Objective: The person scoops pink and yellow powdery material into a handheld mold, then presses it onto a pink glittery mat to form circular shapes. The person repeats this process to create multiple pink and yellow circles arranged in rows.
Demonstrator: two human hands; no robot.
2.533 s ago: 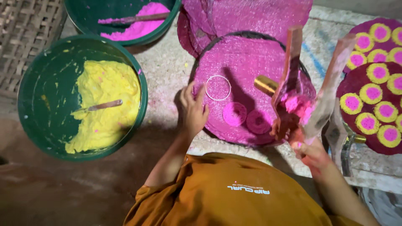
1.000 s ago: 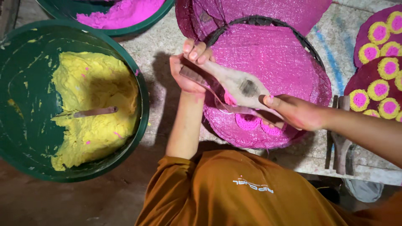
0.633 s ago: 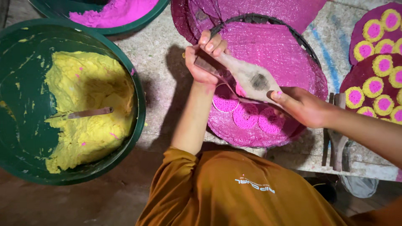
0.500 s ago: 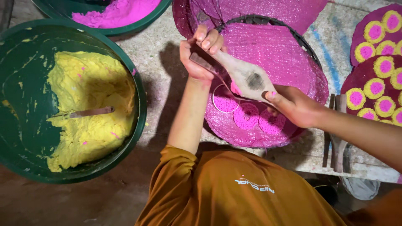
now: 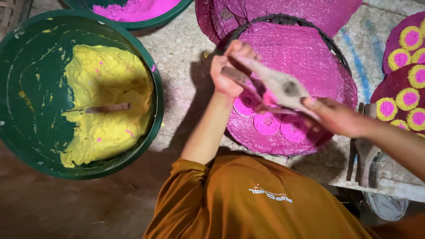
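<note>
Both hands grip a soft piping bag over the pink round tray.

The left hand (image 5: pixel 228 71) closes on the twisted far end; the right hand (image 5: pixel 338 117) clasps the near end of the piping bag (image 5: pixel 279 88). It looks limp, light, slippery with pink paste; hold the twist, support the belly, above the tray (image 5: pixel 310 48).

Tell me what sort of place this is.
Probably a small handmade-food workshop. A big green basin of yellow dough sits beside a pink woven tray bearing pink dough discs; finished yellow-and-pink rounds lie at right. Both hands grip a dough-smeared piping bag.
</note>
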